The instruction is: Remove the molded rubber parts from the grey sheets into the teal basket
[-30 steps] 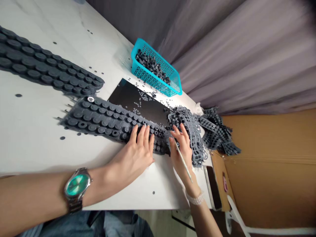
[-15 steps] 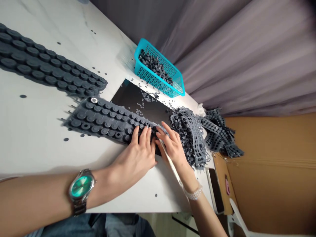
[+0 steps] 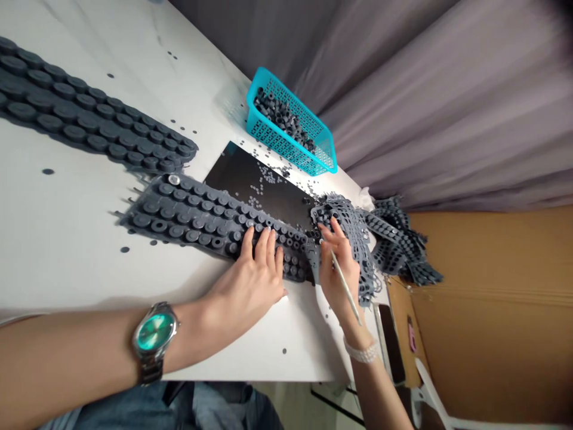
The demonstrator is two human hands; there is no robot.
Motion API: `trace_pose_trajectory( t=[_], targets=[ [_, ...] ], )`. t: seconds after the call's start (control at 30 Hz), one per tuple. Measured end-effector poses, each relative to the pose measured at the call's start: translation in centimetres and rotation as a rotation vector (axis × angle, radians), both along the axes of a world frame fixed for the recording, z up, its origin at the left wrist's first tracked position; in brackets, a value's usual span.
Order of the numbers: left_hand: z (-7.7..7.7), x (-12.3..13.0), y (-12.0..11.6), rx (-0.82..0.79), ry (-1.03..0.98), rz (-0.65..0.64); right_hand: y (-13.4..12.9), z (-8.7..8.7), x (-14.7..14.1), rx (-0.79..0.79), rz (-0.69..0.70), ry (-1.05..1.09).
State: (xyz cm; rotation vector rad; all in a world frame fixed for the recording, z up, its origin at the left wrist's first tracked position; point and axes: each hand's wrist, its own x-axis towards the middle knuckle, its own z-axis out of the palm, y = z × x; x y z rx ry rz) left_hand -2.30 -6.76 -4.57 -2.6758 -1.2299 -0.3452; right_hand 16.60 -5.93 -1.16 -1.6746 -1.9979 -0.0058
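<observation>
A dark grey rubber strip (image 3: 192, 216) with rows of round studs lies across the white table, partly over a black board (image 3: 250, 179). My left hand (image 3: 257, 269) is open, its spread fingertips resting on the strip near its right end. To the right, my right hand (image 3: 340, 269) is closed round a thin pale stick (image 3: 345, 285). Its fingertips are at a pile of small dark round parts and grey perforated sheets (image 3: 351, 224). Whether those fingertips also pinch a part is hidden.
A turquoise basket (image 3: 295, 144) of small dark parts stands at the back edge. Another studded strip (image 3: 102, 119) extends to the upper left. Small grey discs are scattered about. Dark perforated pieces (image 3: 403, 245) lie at far right.
My right hand has moved right, from the strip's end to the pile, with the stick. The strip's right end is now uncovered. My left hand stays on the strip.
</observation>
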Motion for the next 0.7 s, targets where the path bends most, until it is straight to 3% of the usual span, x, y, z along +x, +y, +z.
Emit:
trace_pose_trajectory(
  t=[0.23,0.7],
  targets=[
    [-0.5,0.0,0.1,0.028,-0.013,-0.002,0.5,-1.0,-1.1,0.074,0.418,-0.318],
    [0.0,-0.1,-0.1,-0.012,-0.039,-0.026,1.3,-1.4,-1.0,0.023,0.472,-0.398]
  ],
)
